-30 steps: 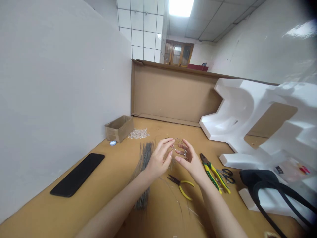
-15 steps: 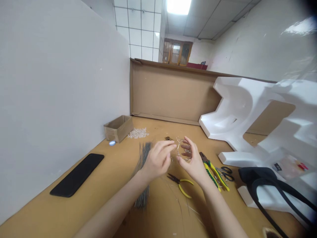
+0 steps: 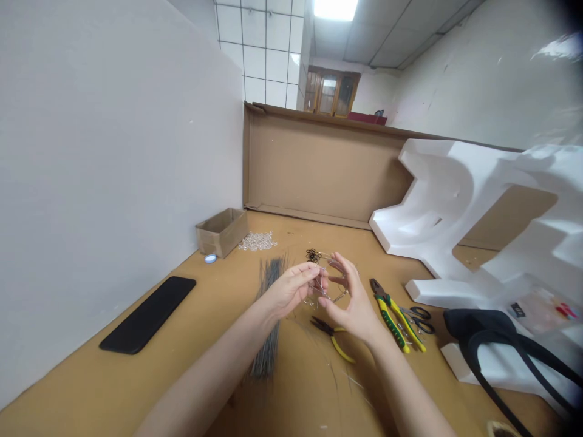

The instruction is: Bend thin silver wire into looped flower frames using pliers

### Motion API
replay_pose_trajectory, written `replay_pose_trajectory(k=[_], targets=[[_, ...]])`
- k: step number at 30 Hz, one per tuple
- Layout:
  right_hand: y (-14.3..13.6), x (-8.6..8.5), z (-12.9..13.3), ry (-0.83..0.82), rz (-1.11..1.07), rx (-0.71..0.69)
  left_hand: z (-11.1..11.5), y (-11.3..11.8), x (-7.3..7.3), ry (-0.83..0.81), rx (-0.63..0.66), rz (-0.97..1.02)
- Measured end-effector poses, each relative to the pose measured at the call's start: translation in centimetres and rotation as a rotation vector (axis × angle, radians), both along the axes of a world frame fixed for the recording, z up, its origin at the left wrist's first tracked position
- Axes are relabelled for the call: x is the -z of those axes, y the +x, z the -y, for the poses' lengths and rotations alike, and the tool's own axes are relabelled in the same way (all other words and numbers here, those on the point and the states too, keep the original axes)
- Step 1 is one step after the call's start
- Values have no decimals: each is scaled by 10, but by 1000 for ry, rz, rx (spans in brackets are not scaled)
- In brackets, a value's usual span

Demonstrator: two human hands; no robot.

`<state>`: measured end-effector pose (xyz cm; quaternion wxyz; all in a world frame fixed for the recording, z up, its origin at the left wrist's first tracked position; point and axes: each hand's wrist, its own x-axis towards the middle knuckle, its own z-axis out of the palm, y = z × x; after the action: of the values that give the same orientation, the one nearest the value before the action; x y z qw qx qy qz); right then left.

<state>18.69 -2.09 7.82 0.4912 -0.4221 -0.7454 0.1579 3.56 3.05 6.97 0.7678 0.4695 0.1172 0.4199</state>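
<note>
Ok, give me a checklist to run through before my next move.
1. Left hand on the wire piece: ok, fingertips pinching it.
2. Right hand grip: cannot tell; it curves around the piece.
3. Wire joins secure: cannot tell, too fine and partly covered.
4. Small pliers set down: ok, on the table.
5. Large pliers clear of fingers: ok, to the right.
6. Wire bundle clear of left forearm: not ok, forearm crosses above.

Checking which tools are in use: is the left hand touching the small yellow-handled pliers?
Apart. The head view shows it: tabletop is visible between the left hand and the small yellow-handled pliers.
</note>
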Motion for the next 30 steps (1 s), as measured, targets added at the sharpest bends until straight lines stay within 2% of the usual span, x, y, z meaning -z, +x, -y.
replay_pose_trajectory(k=[4, 7, 9, 11, 13, 16, 21, 25, 27, 30], targets=[[8, -4, -1, -30, -74, -19, -3, -1, 1, -7, -22, -18], [19, -8, -4, -67, -299, 65, -6, -4, 2, 37, -21, -66], [26, -10, -7, -166, -455, 93, -7, -4, 4, 62, -7, -82], [30, -10, -10, -343, -565, -1, -7, -5, 5, 81, 15, -96], [31, -9, -11, -527, -625, -164, -7, -5, 7, 100, 36, -122], [27, -6, -11, -669, -666, -329, -7, -5, 8, 110, 56, -155], [20, -2, -11, -739, -711, -412, -8, -3, 11, 69, 63, -84], [20, -2, -12, -752, -745, -478, -6, 0, 11, 3, 132, -51], [20, -1, -12, -741, -743, -470, -5, 1, 9, -14, 134, -74], [21, -1, -14, -725, -708, -401, -5, 0, 5, 40, 67, -187]])
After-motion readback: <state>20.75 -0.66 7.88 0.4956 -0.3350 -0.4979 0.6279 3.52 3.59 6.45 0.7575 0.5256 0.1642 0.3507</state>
